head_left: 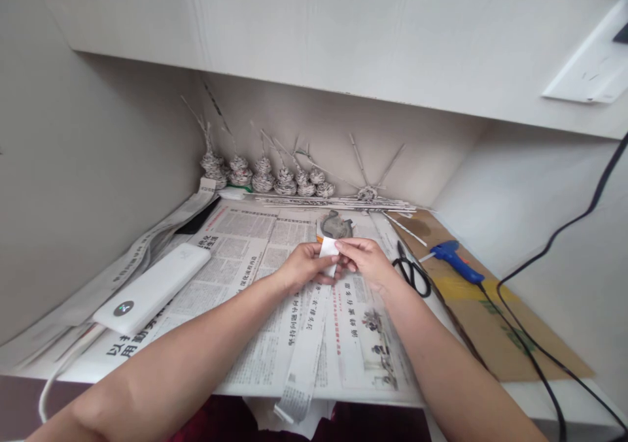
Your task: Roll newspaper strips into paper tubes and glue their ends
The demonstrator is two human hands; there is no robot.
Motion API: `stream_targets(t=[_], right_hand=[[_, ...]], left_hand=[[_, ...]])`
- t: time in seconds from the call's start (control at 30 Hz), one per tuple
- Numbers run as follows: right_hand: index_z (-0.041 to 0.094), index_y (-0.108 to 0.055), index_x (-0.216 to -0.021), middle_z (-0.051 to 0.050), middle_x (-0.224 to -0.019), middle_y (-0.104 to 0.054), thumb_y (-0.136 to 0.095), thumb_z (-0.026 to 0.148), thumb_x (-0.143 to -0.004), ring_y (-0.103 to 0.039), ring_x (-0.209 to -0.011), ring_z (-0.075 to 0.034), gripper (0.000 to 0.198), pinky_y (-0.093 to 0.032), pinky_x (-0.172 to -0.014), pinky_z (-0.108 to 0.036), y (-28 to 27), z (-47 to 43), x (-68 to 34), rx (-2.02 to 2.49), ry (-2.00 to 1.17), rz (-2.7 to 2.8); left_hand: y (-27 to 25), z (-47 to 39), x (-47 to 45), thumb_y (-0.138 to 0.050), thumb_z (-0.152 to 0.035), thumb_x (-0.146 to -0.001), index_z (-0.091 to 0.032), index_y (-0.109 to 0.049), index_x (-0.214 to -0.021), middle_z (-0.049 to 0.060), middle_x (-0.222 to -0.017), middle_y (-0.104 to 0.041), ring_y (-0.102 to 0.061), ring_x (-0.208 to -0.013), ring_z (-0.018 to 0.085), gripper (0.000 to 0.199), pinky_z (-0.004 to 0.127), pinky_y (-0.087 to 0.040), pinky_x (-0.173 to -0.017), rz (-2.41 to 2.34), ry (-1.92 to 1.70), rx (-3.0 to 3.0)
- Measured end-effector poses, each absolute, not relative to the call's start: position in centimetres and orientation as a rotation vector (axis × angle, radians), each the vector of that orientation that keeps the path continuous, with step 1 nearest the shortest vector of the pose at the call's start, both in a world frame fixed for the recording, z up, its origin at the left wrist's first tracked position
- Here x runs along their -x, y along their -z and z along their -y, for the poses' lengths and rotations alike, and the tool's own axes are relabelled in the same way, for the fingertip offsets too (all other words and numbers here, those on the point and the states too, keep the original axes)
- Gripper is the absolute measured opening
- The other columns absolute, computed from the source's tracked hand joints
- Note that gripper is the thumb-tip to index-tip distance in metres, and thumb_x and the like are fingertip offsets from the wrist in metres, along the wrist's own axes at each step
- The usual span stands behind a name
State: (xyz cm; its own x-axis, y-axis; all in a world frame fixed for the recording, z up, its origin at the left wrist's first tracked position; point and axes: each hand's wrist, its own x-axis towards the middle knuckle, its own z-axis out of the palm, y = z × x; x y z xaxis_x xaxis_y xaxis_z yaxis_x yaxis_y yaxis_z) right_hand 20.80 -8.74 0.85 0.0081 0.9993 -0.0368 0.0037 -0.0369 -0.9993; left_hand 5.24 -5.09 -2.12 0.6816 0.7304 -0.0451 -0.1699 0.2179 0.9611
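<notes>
My left hand (308,264) and my right hand (362,259) meet over the middle of the table, fingers closed on a small white piece of paper (328,249). A long newspaper strip (305,357) runs from under my fingers down past the table's front edge; I cannot tell whether it joins the white piece. A thin orange tip shows beside my left fingers, its kind unclear. Just beyond my hands lies a grey, lumpy item (336,223), perhaps a cloth. Black-handled scissors (412,273) lie to the right of my right hand.
Newspaper (245,233) covers the table. At right, a blue glue gun (457,262) with a black cord rests on cardboard (520,337). A white power bank (154,288) and newspaper strips (132,259) lie left. Several woven paper gourds (263,175) and thin paper rods (338,203) line the back.
</notes>
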Motion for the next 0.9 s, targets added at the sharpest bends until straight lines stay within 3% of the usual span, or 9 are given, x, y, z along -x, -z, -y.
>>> stream_targets(t=[0.27, 0.9], right_hand=[[0.012, -0.069, -0.077, 0.002, -0.048, -0.053, -0.071, 0.041, -0.068, -0.044, -0.038, -0.007, 0.03, -0.024, -0.039, -0.021, -0.92, 8.68, -20.86, 1.258, -1.229, 1.177], [0.012, -0.071, -0.078, 0.004, -0.047, -0.047, -0.075, 0.042, -0.063, -0.036, -0.041, -0.006, 0.034, -0.022, -0.04, -0.022, -0.03, 8.26, -21.17, 1.259, -1.197, 1.103]], left_hand=[[1.98, 5.19, -5.24, -0.073, -0.043, -0.068, -0.012, -0.07, -0.09, 0.008, -0.079, -0.068, -0.063, -0.073, 0.015, 0.038, 0.025, -0.052, -0.063, -0.641, -0.712, -1.294], [2.68, 5.24, -5.61, -0.073, -0.043, -0.066, -0.013, -0.066, -0.081, 0.005, -0.074, -0.067, -0.061, -0.063, 0.013, 0.035, 0.022, -0.049, -0.055, -0.743, -0.753, -1.398]])
